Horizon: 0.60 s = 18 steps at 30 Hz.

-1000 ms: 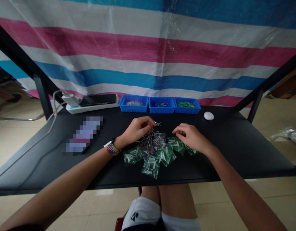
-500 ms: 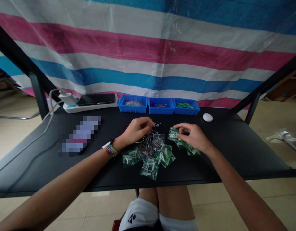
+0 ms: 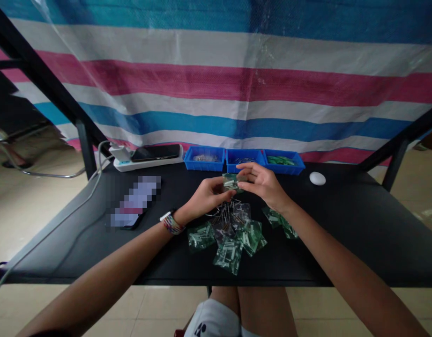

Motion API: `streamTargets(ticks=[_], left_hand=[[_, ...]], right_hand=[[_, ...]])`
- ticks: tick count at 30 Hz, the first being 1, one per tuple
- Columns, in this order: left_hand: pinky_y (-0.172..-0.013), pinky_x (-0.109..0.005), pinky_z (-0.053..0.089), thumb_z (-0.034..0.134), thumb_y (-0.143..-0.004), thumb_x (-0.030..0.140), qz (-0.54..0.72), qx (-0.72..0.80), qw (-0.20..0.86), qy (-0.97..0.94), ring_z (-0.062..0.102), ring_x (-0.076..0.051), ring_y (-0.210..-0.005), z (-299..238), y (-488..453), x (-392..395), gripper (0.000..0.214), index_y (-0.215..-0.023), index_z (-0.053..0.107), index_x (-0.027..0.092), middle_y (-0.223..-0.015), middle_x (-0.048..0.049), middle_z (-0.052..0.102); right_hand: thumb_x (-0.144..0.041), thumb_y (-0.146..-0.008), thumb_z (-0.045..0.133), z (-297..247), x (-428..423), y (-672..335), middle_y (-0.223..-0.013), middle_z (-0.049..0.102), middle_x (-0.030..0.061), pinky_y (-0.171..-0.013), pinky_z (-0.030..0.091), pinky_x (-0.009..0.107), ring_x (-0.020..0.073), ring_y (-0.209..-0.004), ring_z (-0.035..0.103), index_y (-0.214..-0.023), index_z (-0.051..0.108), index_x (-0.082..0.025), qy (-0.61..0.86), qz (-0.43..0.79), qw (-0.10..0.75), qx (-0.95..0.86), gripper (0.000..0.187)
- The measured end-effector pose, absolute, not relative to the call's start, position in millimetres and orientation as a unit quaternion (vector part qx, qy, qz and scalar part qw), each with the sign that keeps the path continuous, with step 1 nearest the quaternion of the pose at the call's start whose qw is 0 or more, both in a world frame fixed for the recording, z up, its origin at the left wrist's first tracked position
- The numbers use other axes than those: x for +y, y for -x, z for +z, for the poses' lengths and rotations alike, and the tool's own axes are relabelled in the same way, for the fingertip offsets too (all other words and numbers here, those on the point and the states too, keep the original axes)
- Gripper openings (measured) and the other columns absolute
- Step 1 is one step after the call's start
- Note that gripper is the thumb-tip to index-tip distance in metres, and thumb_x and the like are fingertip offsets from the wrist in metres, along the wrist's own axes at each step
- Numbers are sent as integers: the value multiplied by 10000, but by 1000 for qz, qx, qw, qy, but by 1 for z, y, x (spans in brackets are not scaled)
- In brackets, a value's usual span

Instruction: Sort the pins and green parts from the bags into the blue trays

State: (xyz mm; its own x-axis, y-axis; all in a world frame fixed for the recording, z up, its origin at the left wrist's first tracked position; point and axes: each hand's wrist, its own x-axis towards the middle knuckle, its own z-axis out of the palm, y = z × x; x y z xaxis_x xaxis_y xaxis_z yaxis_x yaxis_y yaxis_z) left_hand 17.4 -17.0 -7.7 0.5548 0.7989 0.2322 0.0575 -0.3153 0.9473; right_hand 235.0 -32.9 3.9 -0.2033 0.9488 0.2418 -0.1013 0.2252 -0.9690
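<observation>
Between my two hands is a small green plastic bag with pale pieces inside. My left hand pinches it from the left, and my right hand grips its right edge. Whether the left fingers also hold a metal pin cannot be made out. Below them lies a pile of loose metal pins, mixed with clear plastic bags. More filled green bags lie toward the front edge, and others sit partly under my right forearm.
Three blue trays line the back: one with pale parts, one with metal pins, one with green pieces. A white oval object is to the right. At left are a power strip, a dark phone and a blurred-out phone.
My right hand has moved left, carrying a green bag from the right-hand heap to my left hand. Both hands now meet at this bag. The view has shifted slightly.
</observation>
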Motion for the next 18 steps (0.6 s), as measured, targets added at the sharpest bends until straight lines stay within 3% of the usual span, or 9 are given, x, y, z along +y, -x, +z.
streamTargets(ticks=[7, 10, 14, 18], left_hand=[[-662, -246, 492, 744, -840, 266, 351, 284, 570, -686, 630, -142, -676, -3, -15, -19, 153, -787, 709, 127, -727, -23, 688], [-648, -254, 493, 746, -836, 298, 329, 285, 580, -689, 623, -148, -671, -1, -16, -22, 173, -813, 712, 130, -753, -26, 696], [-589, -251, 435, 728, -892, 422, 294, 292, 556, -720, 564, -138, -614, -1, -14, -22, 316, -777, 702, 129, -676, -18, 652], [-559, -262, 354, 547, -1009, 546, 307, 297, 518, -741, 443, -105, -519, -2, -12, -21, 603, -544, 568, 163, -518, -11, 538]], right_hand=[[-357, -808, 901, -8, -47, -233, -898, 771, 26, -776, 648, 360, 189, -779, 753, -1012, 757, -201, 361, 554, 464, -590, 294], [-370, -794, 916, -10, -50, -231, -869, 776, 21, -775, 644, 348, 193, -778, 766, -947, 752, -194, 360, 554, 459, -594, 286], [-409, -793, 912, -11, -49, -230, -850, 762, 15, -754, 649, 347, 188, -747, 763, -922, 737, -190, 352, 562, 472, -581, 308], [-372, -849, 864, -11, -50, -231, -860, 752, 22, -730, 644, 338, 183, -747, 750, -942, 725, -198, 360, 505, 515, -591, 241]])
